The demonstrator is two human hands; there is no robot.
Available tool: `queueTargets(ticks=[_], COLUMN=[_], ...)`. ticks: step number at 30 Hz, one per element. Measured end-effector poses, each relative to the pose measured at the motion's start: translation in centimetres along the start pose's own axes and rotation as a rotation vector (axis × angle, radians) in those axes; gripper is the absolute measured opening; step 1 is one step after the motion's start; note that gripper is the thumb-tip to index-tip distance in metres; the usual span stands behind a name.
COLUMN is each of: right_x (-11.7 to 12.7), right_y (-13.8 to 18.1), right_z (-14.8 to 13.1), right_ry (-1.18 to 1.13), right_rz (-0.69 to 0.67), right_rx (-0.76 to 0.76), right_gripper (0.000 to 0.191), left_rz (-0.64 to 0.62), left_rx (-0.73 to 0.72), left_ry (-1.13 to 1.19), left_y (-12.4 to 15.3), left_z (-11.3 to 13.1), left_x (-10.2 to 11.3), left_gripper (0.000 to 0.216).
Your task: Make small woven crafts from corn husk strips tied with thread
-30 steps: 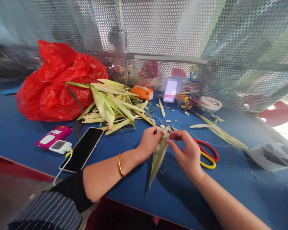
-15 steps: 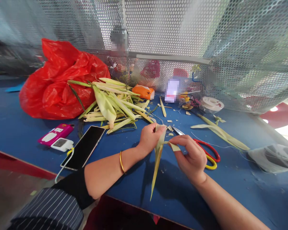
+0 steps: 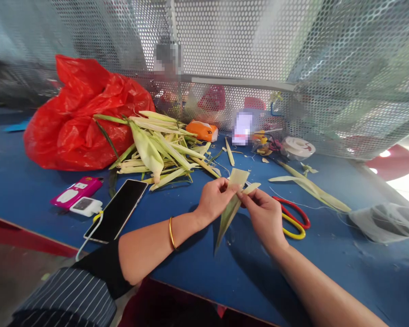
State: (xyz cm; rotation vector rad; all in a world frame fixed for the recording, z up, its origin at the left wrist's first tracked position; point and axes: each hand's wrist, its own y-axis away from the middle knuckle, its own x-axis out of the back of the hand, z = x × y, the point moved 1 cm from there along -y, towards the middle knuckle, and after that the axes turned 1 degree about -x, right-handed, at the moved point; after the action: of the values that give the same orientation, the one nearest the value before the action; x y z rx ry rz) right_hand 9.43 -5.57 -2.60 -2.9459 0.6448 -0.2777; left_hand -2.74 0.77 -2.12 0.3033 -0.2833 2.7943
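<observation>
Both my hands hold one pale green leaf strip (image 3: 230, 206) above the blue table (image 3: 245, 272). My left hand (image 3: 214, 200), with a gold bangle on the wrist, pinches the strip's upper part from the left. My right hand (image 3: 264, 214) pinches a folded flap of it from the right. The strip's pointed tail hangs down toward me. Red and yellow scissors (image 3: 295, 220) lie just right of my right hand.
A heap of leaves (image 3: 158, 147) lies against a red plastic bag (image 3: 82, 122) at the left. A phone (image 3: 117, 210), a white charger and a pink device (image 3: 75, 190) sit front left. More leaves (image 3: 313, 187), a white reel (image 3: 298, 147) and a perforated metal screen (image 3: 259, 68) are behind.
My right hand has moved back toward the left hand. The strip's upper end now stands up folded between both hands, and its tail has swung slightly right.
</observation>
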Motion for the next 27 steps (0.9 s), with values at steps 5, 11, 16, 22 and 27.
queueTargets(ticks=[5, 11, 16, 22, 27], right_x=[0.5, 1.0, 1.8, 3.0, 5.2], right_y=[0.4, 1.9, 3.0, 4.7, 5.9], right_z=[-0.4, -2.1, -2.9, -5.5, -7.4], right_ry=[0.177, 0.312, 0.339, 0.324, 0.328], right_rz=[0.141, 0.119, 0.041, -0.087, -0.250], right_rx=[0.202, 0.716, 0.932, 0.976, 0.975], right_gripper=[0.017, 0.007, 0.027, 0.035, 0.032], left_rz=[0.014, 0.105, 0.122, 0.164, 0.191], left_rx=[0.031, 0.007, -0.032, -0.012, -0.018], left_ry=[-0.020, -0.096, -0.120, -0.140, -0.145], left_y=[-0.1, -0.6, -1.0, -1.8, -2.6], left_z=[-0.7, -0.7, -1.0, -2.0, -3.0], left_x=[-0.2, 0.2, 0.4, 0.5, 0.6], left_gripper=[0.034, 0.033, 0.035, 0.037, 0.036])
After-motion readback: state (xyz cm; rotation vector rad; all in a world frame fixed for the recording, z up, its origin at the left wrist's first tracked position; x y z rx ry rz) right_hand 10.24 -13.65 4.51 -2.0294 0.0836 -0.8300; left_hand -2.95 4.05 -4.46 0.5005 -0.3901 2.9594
